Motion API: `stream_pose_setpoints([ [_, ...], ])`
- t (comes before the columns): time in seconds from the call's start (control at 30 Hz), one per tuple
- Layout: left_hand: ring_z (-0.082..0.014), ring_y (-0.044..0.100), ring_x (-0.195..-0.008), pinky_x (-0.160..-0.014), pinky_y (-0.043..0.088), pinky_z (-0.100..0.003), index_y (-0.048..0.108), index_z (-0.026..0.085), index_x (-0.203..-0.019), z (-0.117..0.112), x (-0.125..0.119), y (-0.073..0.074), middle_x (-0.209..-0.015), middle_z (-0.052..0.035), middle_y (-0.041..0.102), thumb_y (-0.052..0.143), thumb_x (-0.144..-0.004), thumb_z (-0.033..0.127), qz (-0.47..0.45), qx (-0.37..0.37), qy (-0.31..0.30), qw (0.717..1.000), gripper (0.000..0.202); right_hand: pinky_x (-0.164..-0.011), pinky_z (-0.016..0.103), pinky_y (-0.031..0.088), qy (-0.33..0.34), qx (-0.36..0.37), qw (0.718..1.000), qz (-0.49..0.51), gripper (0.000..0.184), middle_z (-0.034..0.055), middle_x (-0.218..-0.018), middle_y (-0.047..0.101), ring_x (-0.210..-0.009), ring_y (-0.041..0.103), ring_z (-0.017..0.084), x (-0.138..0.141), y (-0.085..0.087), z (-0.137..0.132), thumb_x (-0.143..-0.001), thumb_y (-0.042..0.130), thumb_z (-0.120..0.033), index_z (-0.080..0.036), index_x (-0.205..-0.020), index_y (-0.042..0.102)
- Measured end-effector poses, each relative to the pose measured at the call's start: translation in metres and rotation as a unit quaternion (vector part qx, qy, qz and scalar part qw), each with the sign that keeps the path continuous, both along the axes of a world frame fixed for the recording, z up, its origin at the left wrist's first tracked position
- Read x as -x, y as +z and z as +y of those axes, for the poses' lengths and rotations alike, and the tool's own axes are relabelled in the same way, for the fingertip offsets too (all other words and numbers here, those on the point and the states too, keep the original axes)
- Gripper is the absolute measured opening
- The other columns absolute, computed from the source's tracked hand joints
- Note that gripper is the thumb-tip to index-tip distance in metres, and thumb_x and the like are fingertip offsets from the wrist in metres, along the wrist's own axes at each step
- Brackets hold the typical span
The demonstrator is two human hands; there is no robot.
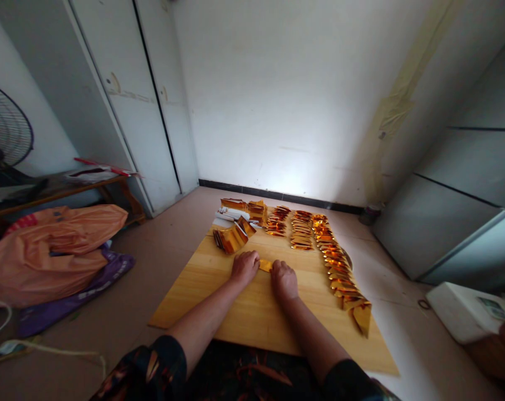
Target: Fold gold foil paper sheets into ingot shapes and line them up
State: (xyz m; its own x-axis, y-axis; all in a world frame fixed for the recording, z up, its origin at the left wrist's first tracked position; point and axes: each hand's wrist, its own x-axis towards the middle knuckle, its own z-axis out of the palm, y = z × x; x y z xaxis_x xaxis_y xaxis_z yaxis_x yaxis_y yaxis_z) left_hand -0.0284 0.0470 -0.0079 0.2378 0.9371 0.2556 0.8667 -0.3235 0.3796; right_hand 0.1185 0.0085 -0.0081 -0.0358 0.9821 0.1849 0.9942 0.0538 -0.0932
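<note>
Between my two hands a small piece of gold foil paper (265,265) is held just over the middle of the wooden board. My left hand (246,266) is closed on its left end, and my right hand (284,278) grips its right end. The hands hide both ends of the piece. Just beyond my left hand lies a fanned stack of gold paper (234,236). Rows of folded gold foil pieces stand farther back, a short row (278,221), a middle row (302,229) and a long row (334,256) down the right side.
The wooden board (185,289) rests low over the tiled floor. White rolled items (232,214) and more gold paper (258,211) lie at its back left. An orange bag (52,250) and a fan (5,122) are on the left. A white box (465,312) stands at right.
</note>
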Motion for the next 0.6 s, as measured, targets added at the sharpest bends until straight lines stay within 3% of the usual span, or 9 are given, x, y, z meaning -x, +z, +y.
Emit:
stream_pose_setpoints([
  [0.3, -0.0178, 0.057, -0.083, -0.073, 0.036, -0.028, 0.058, 0.019, -0.08, -0.0005, 0.0025, 0.0043, -0.082, -0.0027, 0.064, 0.058, -0.082, 0.022, 0.031, -0.005, -0.003, 1.0, 0.004, -0.064, 0.025, 0.036, 0.004, 0.005, 1.0, -0.014, 0.016, 0.0073, -0.09, 0.063, -0.079, 0.061, 0.017, 0.0003, -0.0013, -0.0011, -0.092, 0.043, -0.015, -0.017, -0.093, 0.058],
  [0.5, -0.0175, 0.055, -0.085, -0.075, 0.035, -0.029, 0.063, 0.02, -0.082, -0.0017, 0.0046, 0.0035, -0.083, -0.0024, 0.064, 0.057, -0.083, 0.021, 0.036, -0.014, -0.005, 0.999, 0.005, -0.065, 0.022, 0.034, -0.016, 0.021, 0.998, 0.051, 0.017, 0.004, -0.089, 0.064, -0.082, 0.06, 0.013, -0.0046, 0.005, -0.0018, -0.092, 0.045, -0.019, -0.02, -0.089, 0.062],
  [0.6, -0.018, 0.053, -0.089, -0.077, 0.035, -0.031, 0.068, 0.024, -0.082, -0.0015, 0.0061, 0.0017, -0.086, -0.0026, 0.062, 0.055, -0.084, 0.018, 0.024, -0.021, -0.04, 0.999, 0.015, -0.065, 0.021, 0.034, -0.014, 0.025, 0.996, 0.083, 0.017, 0.0026, -0.088, 0.064, -0.08, 0.06, 0.012, -0.0064, 0.0066, -0.0024, -0.092, 0.047, -0.019, -0.021, -0.088, 0.063],
])
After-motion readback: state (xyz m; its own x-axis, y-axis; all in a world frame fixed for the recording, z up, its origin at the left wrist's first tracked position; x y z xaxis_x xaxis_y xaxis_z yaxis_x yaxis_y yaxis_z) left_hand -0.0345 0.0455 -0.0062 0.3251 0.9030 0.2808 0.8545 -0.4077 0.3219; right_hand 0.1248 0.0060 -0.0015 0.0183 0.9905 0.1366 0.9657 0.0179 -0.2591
